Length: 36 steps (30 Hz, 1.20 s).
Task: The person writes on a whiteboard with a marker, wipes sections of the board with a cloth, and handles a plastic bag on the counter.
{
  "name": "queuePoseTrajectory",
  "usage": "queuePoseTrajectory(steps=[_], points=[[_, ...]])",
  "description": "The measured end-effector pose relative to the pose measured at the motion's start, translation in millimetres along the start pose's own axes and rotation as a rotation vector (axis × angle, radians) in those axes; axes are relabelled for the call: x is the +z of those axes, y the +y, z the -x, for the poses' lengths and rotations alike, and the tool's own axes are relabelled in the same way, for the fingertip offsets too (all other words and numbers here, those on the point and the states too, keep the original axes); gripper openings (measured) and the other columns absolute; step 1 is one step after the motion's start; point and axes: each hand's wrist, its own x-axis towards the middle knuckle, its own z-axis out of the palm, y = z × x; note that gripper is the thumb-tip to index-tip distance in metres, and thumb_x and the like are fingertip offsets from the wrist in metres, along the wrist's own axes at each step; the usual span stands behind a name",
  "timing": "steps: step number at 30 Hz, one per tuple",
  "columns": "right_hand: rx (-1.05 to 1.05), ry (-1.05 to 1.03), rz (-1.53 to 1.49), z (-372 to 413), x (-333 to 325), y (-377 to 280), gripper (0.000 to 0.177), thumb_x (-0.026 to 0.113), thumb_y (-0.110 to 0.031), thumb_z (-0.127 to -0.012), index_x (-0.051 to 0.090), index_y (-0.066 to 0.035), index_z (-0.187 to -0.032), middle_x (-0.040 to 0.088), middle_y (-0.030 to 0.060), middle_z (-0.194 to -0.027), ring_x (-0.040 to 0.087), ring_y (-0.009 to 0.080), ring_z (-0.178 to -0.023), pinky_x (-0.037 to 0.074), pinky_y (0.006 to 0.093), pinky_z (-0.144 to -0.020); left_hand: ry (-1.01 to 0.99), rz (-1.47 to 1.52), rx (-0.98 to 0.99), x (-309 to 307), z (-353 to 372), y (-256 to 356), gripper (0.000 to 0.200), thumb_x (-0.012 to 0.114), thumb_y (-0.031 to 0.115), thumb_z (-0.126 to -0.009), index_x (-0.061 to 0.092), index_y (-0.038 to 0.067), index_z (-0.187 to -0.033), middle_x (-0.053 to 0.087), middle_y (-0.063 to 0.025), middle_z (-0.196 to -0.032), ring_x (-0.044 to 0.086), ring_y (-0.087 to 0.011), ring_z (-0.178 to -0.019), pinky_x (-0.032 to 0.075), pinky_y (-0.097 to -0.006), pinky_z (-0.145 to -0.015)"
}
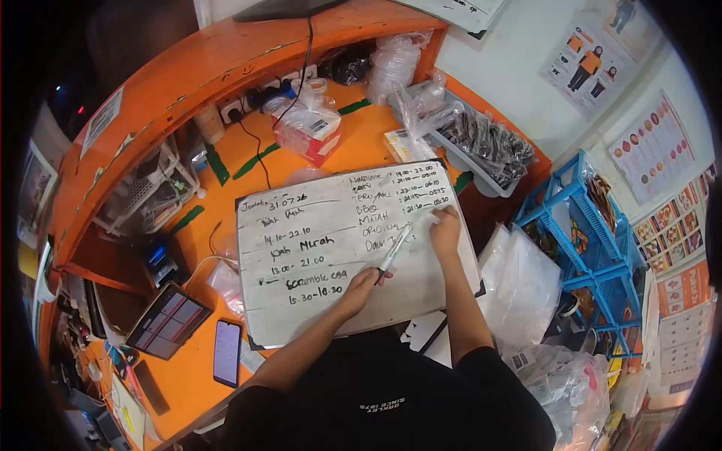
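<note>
A whiteboard (pixel 301 263) with black handwriting leans tilted across the orange desk in front of me. My left hand (pixel 362 289) is closed around a white marker (pixel 394 249), which points up and to the right over the board's lower middle. At the right end of the written lines, my right hand (pixel 446 229) rests against the board with its fingers bent and drawn together. Whether anything small sits between those fingers is hidden. Written times and words fill the board's left column and upper right.
Left of the board lie a phone (pixel 227 352) and a tablet (pixel 168 320). Behind it stand a red-and-white box (pixel 307 139) and a grey tray (pixel 502 174) of wrapped packets. Blue stacked baskets (pixel 594 263) and clear plastic bags (pixel 519 282) are at right. A cable (pixel 256 139) crosses the desk.
</note>
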Motion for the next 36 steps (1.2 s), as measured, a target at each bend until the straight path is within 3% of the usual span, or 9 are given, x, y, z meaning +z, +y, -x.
queuePoseTrajectory(steps=[3,6,7,12,14,20,26,28,36], points=[[-0.089,-0.185,-0.03,8.4,-4.5,-22.7,0.029,0.055,0.011,-0.054,0.067,0.001,-0.078,0.059,0.0157,-0.077,0.057,0.0332,-0.083,0.047,0.039,-0.074,0.001,0.021,-0.014,-0.3,-0.6,-2.1,0.035,0.034,0.028,-0.1,0.052,0.006,-0.08,0.059,-0.0094,-0.107,0.049,-0.0177,-0.106,0.034,-0.0323,-0.096],[-0.118,-0.141,-0.023,4.8,-10.0,0.1,0.03,0.054,0.011,-0.055,0.067,0.002,-0.081,0.06,0.0151,-0.082,0.056,0.0328,-0.084,0.047,0.0381,-0.074,-0.034,-0.041,-0.019,-6.0,-0.6,-5.8,0.037,0.03,0.03,-0.101,0.054,0.006,-0.086,0.059,-0.0101,-0.112,0.047,-0.0188,-0.113,0.032,-0.0332,-0.098],[-0.039,-0.146,-0.012,-2.0,-13.7,8.4,0.031,0.054,0.01,-0.054,0.067,0.002,-0.081,0.06,0.0156,-0.082,0.056,0.0327,-0.084,0.047,0.038,-0.074,-0.035,-0.034,-0.006,-5.2,-0.3,-6.5,0.037,0.031,0.031,-0.101,0.054,0.006,-0.086,0.059,-0.01,-0.112,0.048,-0.0189,-0.112,0.032,-0.0331,-0.098],[-0.076,-0.099,-0.011,-2.6,-3.6,-1.9,0.034,0.055,0.012,-0.055,0.068,0.001,-0.084,0.059,0.0163,-0.08,0.058,0.034,-0.08,0.047,0.0377,-0.074,-0.018,-0.026,-0.006,-0.4,-1.1,-6.3,0.036,0.032,0.031,-0.101,0.052,0.007,-0.082,0.06,-0.0095,-0.11,0.049,-0.0176,-0.109,0.033,-0.0325,-0.097],[-0.166,-0.228,-0.051,6.0,-7.3,-15.7,0.035,0.055,0.013,-0.055,0.069,0.0,-0.085,0.059,0.0154,-0.08,0.058,0.0336,-0.08,0.048,0.0367,-0.076,0.002,-0.001,-0.006,-2.5,-2.3,-6.6,0.036,0.032,0.031,-0.101,0.05,0.008,-0.078,0.061,-0.0086,-0.107,0.049,-0.0159,-0.105,0.033,-0.0319,-0.097],[-0.202,-0.273,-0.233,-7.9,-7.6,1.0,0.041,0.052,0.015,-0.053,0.071,-0.003,-0.084,0.062,0.0141,-0.085,0.06,0.0306,-0.083,0.049,0.0347,-0.072,-0.009,0.026,0.002,-2.4,-1.2,-4.0,0.036,0.034,0.03,-0.101,0.051,0.006,-0.08,0.06,-0.0107,-0.107,0.05,-0.0166,-0.103,0.034,-0.0312,-0.095],[-0.319,-0.334,-0.28,-12.5,-7.1,5.3,0.045,0.049,0.018,-0.053,0.072,-0.006,-0.085,0.058,0.0115,-0.079,0.058,0.0279,-0.079,0.048,0.033,-0.072,-0.025,0.018,0.0,-3.7,-0.7,-1.7,0.034,0.034,0.028,-0.1,0.054,0.005,-0.085,0.06,-0.0107,-0.107,0.05,-0.0167,-0.104,0.035,-0.0312,-0.095],[-0.306,-0.374,-0.341,-14.9,-7.7,5.2,0.046,0.049,0.019,-0.053,0.072,-0.006,-0.084,0.056,0.0103,-0.077,0.057,0.027,-0.078,0.047,0.0326,-0.072,-0.041,-0.002,-0.044,-4.8,-0.8,-2.5,0.037,0.029,0.026,-0.101,0.057,0.002,-0.094,0.057,-0.0111,-0.11,0.049,-0.0202,-0.11,0.033,-0.0329,-0.098],[-0.308,-0.493,-0.314,-19.2,-8.8,-2.9,0.04,0.054,0.016,-0.055,0.073,-0.008,-0.082,0.058,0.0092,-0.081,0.057,0.0268,-0.085,0.048,0.0335,-0.077,-0.018,0.035,-0.048,-4.6,-2.2,-3.6,0.033,0.034,0.026,-0.1,0.053,0.005,-0.083,0.06,-0.0104,-0.108,0.05,-0.0166,-0.102,0.035,-0.0312,-0.095]])
